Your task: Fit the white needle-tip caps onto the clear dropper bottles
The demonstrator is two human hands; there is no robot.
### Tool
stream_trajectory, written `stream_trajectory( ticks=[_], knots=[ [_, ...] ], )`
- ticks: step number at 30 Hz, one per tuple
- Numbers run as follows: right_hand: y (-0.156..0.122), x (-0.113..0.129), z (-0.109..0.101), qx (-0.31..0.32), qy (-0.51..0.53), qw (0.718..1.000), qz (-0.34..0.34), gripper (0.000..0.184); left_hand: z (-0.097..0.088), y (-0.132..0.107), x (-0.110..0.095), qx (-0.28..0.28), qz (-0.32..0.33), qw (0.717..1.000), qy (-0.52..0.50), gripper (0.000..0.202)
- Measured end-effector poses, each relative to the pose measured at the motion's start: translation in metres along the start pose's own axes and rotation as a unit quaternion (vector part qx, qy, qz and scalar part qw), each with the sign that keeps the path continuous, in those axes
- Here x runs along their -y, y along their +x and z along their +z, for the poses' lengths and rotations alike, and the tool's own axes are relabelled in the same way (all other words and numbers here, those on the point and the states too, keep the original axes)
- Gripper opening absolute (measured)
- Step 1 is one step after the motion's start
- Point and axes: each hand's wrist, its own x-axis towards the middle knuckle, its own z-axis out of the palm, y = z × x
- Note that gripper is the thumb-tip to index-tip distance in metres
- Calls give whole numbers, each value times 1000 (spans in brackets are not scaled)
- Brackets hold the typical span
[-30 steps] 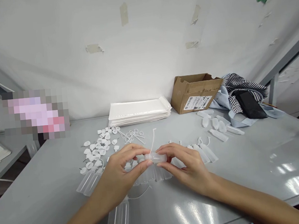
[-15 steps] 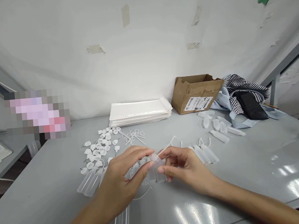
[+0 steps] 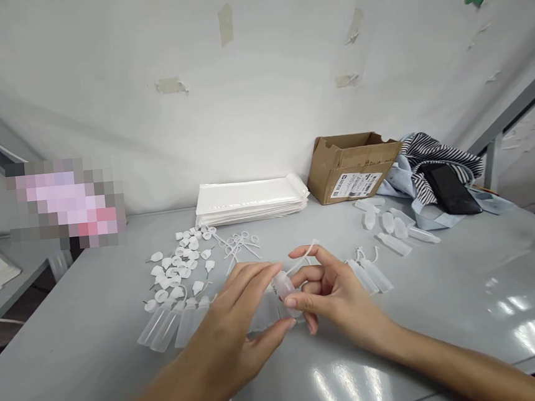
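Note:
A small translucent plastic bottle [image 3: 283, 286] with a white strap [image 3: 304, 258] at its neck is held tilted between the thumb and fingers of my right hand [image 3: 328, 285]. Over its left side, my left hand [image 3: 240, 318] has its fingers stretched to the bottle's top and its thumb spread apart below. Those fingertips seem to touch the neck. Behind and below my hands, more clear bottles [image 3: 187, 326] lie in a row, partly hidden. White caps [image 3: 179, 264], some with thin needle tips, are scattered to the left, near several white ring straps [image 3: 240, 243].
A stack of white padded envelopes [image 3: 251, 199] lies against the wall beside an open cardboard box [image 3: 353, 171]. To the right are loose bottles [image 3: 395, 242], strapped bottles [image 3: 374, 275], striped cloth [image 3: 427, 152] and a black phone-like object [image 3: 451, 190]. A blurred-out patch [image 3: 66, 202] covers the left.
My left thumb has come away from the bottle's top and dropped lower, opening that hand. The bottle now shows more in my right fingers, and my right index finger has lifted.

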Motion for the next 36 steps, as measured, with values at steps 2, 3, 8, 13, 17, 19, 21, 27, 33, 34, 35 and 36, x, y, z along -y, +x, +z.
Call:
stream_trajectory(
  ticks=[2, 3, 8, 13, 17, 19, 21, 27, 33, 34, 35, 36],
  knots=[
    [-1, -1, 2, -8, 7, 1000, 4, 61, 5, -1, 0, -13, -1, 1000, 13, 52],
    [-1, -2, 2, -12, 11, 1000, 6, 64, 7, -2, -1, -13, -4, 1000, 17, 53],
    [0, -8, 4, -13, 27, 999, 10, 74, 11, -5, -4, -9, -1, 1000, 29, 52],
    [6, -5, -2, 9, 33, 999, 26, 66, 8, -3, -8, -14, -1, 999, 29, 49],
    [11, 4, -11, 48, 7, 999, -6, 47, -6, -2, -9, 21, -55, 998, -16, 47],
    [10, 6, -13, 68, -75, 993, -62, 38, -14, -5, -9, 62, -90, 993, -41, 44],
    [5, 5, -10, 100, -185, 966, -148, 26, -20, -12, -8, 66, -102, 991, -49, 44],
    [-10, -6, 3, 172, -395, 833, -348, 18, -15, -47, -2, 39, -17, 997, 64, 66],
    [-13, -18, 10, 141, -506, 741, -418, 18, -11, -64, 2, 53, -18, 989, 136, 64],
    [-13, -20, 11, 135, -513, 733, -426, 18, -11, -66, 3, 55, -11, 987, 147, 63],
    [-13, -21, 12, 129, -520, 725, -432, 18, -12, -67, 3, 58, -6, 986, 158, 61],
    [-13, -23, 13, 126, -528, 719, -434, 18, -12, -68, 4, 59, -2, 984, 167, 59]
  ],
)
